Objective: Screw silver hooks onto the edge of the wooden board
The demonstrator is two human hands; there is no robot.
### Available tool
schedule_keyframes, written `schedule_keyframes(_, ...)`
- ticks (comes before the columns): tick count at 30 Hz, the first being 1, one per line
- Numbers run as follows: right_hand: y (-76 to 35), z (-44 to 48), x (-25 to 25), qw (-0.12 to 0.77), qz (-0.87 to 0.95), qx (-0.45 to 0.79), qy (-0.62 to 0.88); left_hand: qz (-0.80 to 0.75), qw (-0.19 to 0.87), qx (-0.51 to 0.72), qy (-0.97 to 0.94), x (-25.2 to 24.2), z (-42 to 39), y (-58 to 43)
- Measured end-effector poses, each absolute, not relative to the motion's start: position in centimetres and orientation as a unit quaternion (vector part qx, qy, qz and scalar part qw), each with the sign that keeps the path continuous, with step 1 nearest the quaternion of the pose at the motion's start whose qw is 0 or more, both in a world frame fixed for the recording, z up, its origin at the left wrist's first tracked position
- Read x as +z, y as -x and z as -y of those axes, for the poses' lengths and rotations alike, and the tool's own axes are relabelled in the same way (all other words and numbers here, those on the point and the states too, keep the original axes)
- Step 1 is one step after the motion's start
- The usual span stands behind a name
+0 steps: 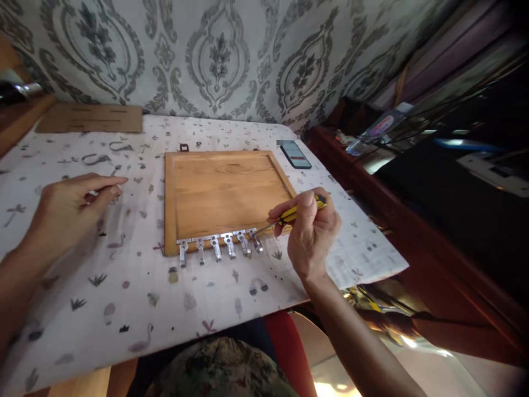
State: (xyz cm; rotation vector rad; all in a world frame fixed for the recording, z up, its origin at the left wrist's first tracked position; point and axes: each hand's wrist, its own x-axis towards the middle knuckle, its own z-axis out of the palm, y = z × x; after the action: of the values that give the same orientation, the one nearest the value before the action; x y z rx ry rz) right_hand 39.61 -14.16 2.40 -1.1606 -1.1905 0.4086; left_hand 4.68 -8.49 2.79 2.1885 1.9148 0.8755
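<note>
Right hand (313, 234) grips yellow-and-black screwdriver (288, 215), shaft slanting left to rightmost silver metal hook (258, 243) at near edge of framed wooden board (227, 193); left hand (74, 204) farther, pinch unclear.

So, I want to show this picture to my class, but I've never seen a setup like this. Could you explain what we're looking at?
There is no machine here, just a person working with bare hands. The single picture comes from a camera worn on that person's head, looking forward and down. On the printed tablecloth lies a framed wooden board, with six metal hooks along its near edge. The right hand holds a yellow-and-black screwdriver, its shaft pointing at the rightmost hook. The left hand is left of the board; whether it pinches something small is unclear. Farther back are a phone and flat cardboard.
</note>
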Motion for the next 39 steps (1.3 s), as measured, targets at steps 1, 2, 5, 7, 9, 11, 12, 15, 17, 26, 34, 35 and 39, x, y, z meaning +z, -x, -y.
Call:
schedule_keyframes(1, -39.6, 14.2, 2.4, 0.655, 0.527, 0.177, 0.512, -0.627, 0.054, 0.289, -0.722, 2.8, 8.6, -4.7)
schedule_keyframes(2, -39.6, 14.2, 2.4, 0.654, 0.528, 0.174, 0.513, -0.625, 0.055, 0.289, -0.723, 2.8, 8.6, -4.7)
schedule_keyframes(5, -39.5, 14.2, 2.4, 0.649, 0.528, 0.168, 0.521, -0.629, 0.044, 0.281, -0.724, 2.7, 8.6, -4.4)
schedule_keyframes(7, -39.5, 14.1, 2.4, 0.651, 0.526, 0.168, 0.521, -0.636, 0.04, 0.275, -0.72, 2.6, 8.4, -3.9)
schedule_keyframes(9, -39.4, 14.2, 2.4, 0.658, 0.524, 0.167, 0.514, -0.64, 0.044, 0.274, -0.717, 2.5, 8.2, -3.4)
schedule_keyframes(11, -39.4, 14.2, 2.5, 0.663, 0.524, 0.163, 0.509, -0.642, 0.054, 0.278, -0.712, 2.5, 8.1, -2.8)
schedule_keyframes(12, -39.5, 14.2, 2.4, 0.664, 0.523, 0.16, 0.509, -0.643, 0.059, 0.282, -0.71, 2.4, 8.0, -2.5)
schedule_keyframes(15, -39.5, 14.2, 2.4, 0.663, 0.519, 0.144, 0.52, -0.646, 0.06, 0.296, -0.701, 2.2, 7.7, -1.7)
schedule_keyframes(17, -39.5, 14.1, 2.3, 0.662, 0.518, 0.136, 0.525, -0.652, 0.045, 0.295, -0.697, 1.9, 7.5, -1.2)
schedule_keyframes(26, -39.3, 14.1, 2.3, 0.658, 0.509, 0.131, 0.54, -0.652, -0.011, 0.218, -0.726, 0.3, 7.0, -0.5)
schedule_keyframes(34, -39.3, 14.0, 2.4, 0.665, 0.508, 0.132, 0.532, -0.663, -0.025, 0.102, -0.741, 0.6, 7.3, -0.8)
schedule_keyframes(35, -39.2, 13.9, 2.5, 0.666, 0.505, 0.133, 0.533, -0.662, -0.026, 0.091, -0.743, 0.8, 7.3, -0.8)
schedule_keyframes(39, -39.0, 13.9, 2.6, 0.671, 0.5, 0.137, 0.531, -0.655, -0.027, 0.07, -0.752, 1.4, 7.7, -1.1)
